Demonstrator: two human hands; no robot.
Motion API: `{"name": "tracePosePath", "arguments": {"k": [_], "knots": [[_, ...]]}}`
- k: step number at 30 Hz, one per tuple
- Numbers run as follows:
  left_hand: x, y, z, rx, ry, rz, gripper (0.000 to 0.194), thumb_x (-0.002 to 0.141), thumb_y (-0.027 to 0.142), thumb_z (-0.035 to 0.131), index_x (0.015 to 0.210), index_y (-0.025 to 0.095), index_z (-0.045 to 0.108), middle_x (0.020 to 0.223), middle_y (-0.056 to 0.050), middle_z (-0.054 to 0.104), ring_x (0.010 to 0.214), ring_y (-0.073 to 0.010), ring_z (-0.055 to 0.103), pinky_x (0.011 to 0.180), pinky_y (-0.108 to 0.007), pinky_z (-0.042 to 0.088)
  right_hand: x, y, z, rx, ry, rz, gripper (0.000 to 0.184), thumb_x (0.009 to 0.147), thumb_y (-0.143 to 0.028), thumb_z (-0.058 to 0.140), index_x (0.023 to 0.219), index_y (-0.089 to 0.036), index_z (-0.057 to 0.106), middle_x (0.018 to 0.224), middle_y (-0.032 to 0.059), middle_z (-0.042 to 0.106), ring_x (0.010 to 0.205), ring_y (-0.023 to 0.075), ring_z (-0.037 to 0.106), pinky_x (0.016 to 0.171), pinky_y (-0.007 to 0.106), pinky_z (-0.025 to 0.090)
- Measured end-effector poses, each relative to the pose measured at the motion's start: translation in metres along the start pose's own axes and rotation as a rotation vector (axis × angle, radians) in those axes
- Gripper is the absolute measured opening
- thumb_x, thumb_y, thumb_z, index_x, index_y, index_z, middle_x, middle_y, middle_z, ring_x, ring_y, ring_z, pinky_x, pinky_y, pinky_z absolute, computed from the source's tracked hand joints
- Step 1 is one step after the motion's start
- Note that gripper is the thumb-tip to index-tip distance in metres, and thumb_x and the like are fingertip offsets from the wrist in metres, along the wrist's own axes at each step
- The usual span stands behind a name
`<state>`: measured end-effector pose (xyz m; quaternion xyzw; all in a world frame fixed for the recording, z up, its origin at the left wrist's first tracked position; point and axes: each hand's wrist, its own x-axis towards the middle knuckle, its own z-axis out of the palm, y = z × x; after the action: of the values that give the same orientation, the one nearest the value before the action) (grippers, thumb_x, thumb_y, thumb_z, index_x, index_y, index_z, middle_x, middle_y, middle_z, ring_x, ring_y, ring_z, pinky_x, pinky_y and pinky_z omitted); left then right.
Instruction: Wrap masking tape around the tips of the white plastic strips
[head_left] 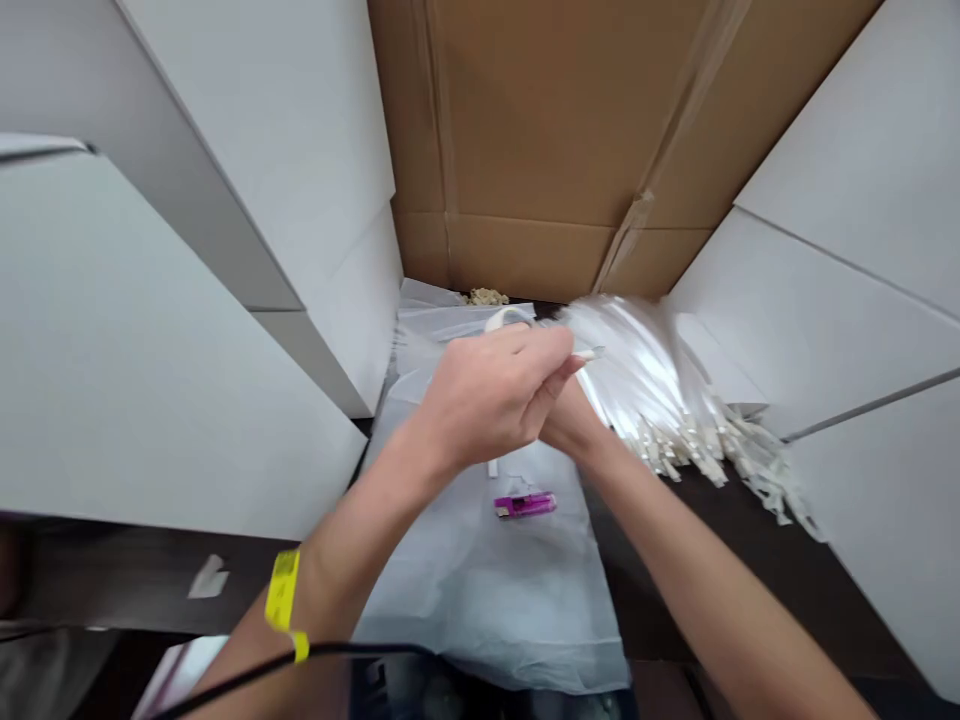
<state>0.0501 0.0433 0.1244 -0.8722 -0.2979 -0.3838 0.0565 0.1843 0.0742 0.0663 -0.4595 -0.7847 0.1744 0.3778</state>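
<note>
My left hand [491, 395] is closed in front of me, its fingers pinched on a thin white strip [504, 318] that loops above the knuckles. My right hand [574, 420] sits just behind and under the left, mostly hidden by it, against a thick bundle of white ribbon handles [660, 385] that fans out to the right with plastic tips at its ends. Both hands hover over a sheet of clear plastic bags [487, 570] spread on the dark table. A purple lighter [525, 505] lies on the plastic below the hands.
White boxes [150, 350] wall in the left and another stack of white boxes [847, 260] the right. A brown cardboard carton [555, 140] stands at the back. A yellow band [283, 592] is on my left wrist, with a black cable [352, 652] across the bottom.
</note>
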Motion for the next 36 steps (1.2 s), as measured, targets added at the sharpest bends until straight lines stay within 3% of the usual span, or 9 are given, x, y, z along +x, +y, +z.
{"name": "tracePosePath", "arguments": {"k": [3,6,11,15,17,20,22,25,36], "knots": [[-0.015,-0.009,0.002,0.027,-0.127,-0.111,0.03,0.104,0.03,0.036,0.076,0.019,0.043,0.066,0.001,0.051,0.061,-0.0127,0.044,0.054,-0.029,0.021,-0.029,0.015,-0.018,-0.352,-0.015,-0.058,0.034,0.101,-0.03,0.036,0.069,-0.02,0.044,0.06,0.0022,0.048,0.06,0.0168,0.043,0.066,0.034,0.031],[-0.047,-0.018,0.021,-0.189,-0.274,-0.344,0.034,0.105,0.034,0.034,0.074,0.019,0.037,0.062,0.003,0.044,0.057,-0.0115,0.039,0.055,-0.027,0.025,-0.079,0.039,-0.025,-0.65,-0.07,-0.146,0.032,0.099,-0.025,0.045,0.068,-0.019,0.048,0.06,0.0033,0.054,0.063,0.019,0.05,0.065,0.035,0.033],[-0.079,-0.024,0.057,-0.62,-0.293,-0.674,0.041,0.105,0.045,0.032,0.073,0.02,0.033,0.063,0.004,0.036,0.058,-0.0107,0.034,0.056,-0.025,0.028,-0.127,0.053,-0.024,-0.707,-0.124,-0.214,0.028,0.098,-0.035,0.056,0.077,-0.016,0.059,0.077,0.0087,0.064,0.081,0.0257,0.06,0.076,0.039,0.044],[-0.082,-0.026,0.064,-0.685,-0.28,-0.705,0.043,0.104,0.048,0.034,0.073,0.019,0.034,0.066,0.004,0.038,0.061,-0.0103,0.035,0.059,-0.025,0.029,-0.108,0.033,-0.025,-0.396,-0.002,0.002,0.019,0.1,-0.035,0.055,0.102,-0.017,0.062,0.091,0.0071,0.068,0.083,0.0216,0.063,0.071,0.034,0.049],[-0.082,-0.026,0.063,-0.689,-0.29,-0.689,0.043,0.104,0.048,0.034,0.072,0.019,0.035,0.066,0.004,0.039,0.061,-0.0104,0.037,0.06,-0.025,0.029,-0.09,0.024,-0.022,-0.169,-0.017,0.065,0.03,0.097,-0.037,0.06,0.123,-0.02,0.056,0.103,0.0055,0.069,0.082,0.0176,0.064,0.066,0.03,0.051],[-0.083,-0.027,0.059,-0.687,-0.318,-0.664,0.042,0.104,0.046,0.035,0.072,0.018,0.038,0.066,0.003,0.041,0.062,-0.0109,0.038,0.061,-0.025,0.03,-0.065,0.021,-0.017,-0.142,-0.076,-0.103,0.032,0.099,-0.032,0.06,0.129,-0.021,0.054,0.111,0.0062,0.068,0.093,0.0186,0.064,0.071,0.03,0.052],[-0.085,-0.028,0.057,-0.676,-0.355,-0.663,0.041,0.104,0.044,0.034,0.072,0.018,0.041,0.064,0.003,0.041,0.061,-0.0112,0.038,0.061,-0.026,0.03,-0.052,0.024,-0.014,-0.292,-0.114,-0.295,0.017,0.102,-0.027,0.053,0.113,-0.019,0.062,0.102,0.0069,0.07,0.094,0.0209,0.062,0.074,0.033,0.049],[-0.086,-0.032,0.056,-0.657,-0.397,-0.693,0.041,0.103,0.042,0.034,0.071,0.018,0.044,0.062,0.003,0.042,0.06,-0.0115,0.037,0.061,-0.026,0.03,-0.041,0.03,-0.01,-0.515,-0.16,-0.5,0.022,0.103,-0.018,0.045,0.094,-0.016,0.065,0.085,0.0075,0.068,0.083,0.0217,0.059,0.069,0.036,0.041],[-0.092,-0.038,0.056,-0.791,-0.457,-0.873,0.046,0.102,0.043,0.033,0.072,0.017,0.057,0.064,0.002,0.047,0.06,-0.012,0.042,0.059,-0.027,0.032,-0.034,0.055,0.012,-0.75,-0.216,-0.739,0.037,0.101,-0.005,0.034,0.081,-0.02,0.062,0.075,0.0059,0.061,0.07,0.0208,0.047,0.066,0.037,0.033]]}}
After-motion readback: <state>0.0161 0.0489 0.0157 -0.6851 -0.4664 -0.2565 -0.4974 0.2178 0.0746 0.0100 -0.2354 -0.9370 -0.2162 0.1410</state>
